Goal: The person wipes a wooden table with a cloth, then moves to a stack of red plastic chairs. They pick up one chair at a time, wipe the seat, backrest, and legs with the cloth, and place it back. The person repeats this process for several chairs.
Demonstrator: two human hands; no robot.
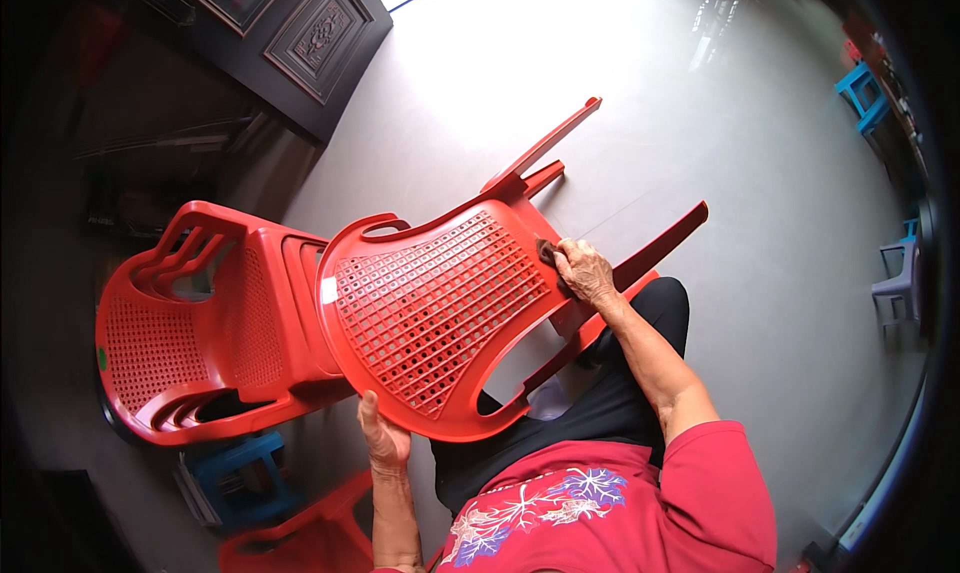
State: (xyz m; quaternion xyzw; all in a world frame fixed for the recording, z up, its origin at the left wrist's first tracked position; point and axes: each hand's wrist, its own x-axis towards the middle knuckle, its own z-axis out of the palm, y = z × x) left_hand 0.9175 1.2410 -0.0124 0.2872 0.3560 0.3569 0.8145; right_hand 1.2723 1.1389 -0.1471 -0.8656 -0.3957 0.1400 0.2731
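Note:
A red plastic armchair (440, 313) with a lattice of small holes in its back lies tipped across my lap. Its legs point away to the upper right. My left hand (385, 435) grips the rim of the chair's back at the lower left, thumb in view and most fingers hidden. At the other end of the lattice panel, my right hand (585, 270) is closed on a dark brown cloth (547, 253), pressed against the chair near where the back meets the seat.
A stack of red plastic chairs (270, 303) stands close on the left, touching the tipped one. Below it are a blue stool (240, 478) and another red chair (300, 533). A dark carved door (320, 38) is at the upper left. Blue stools (862, 95) line the right wall.

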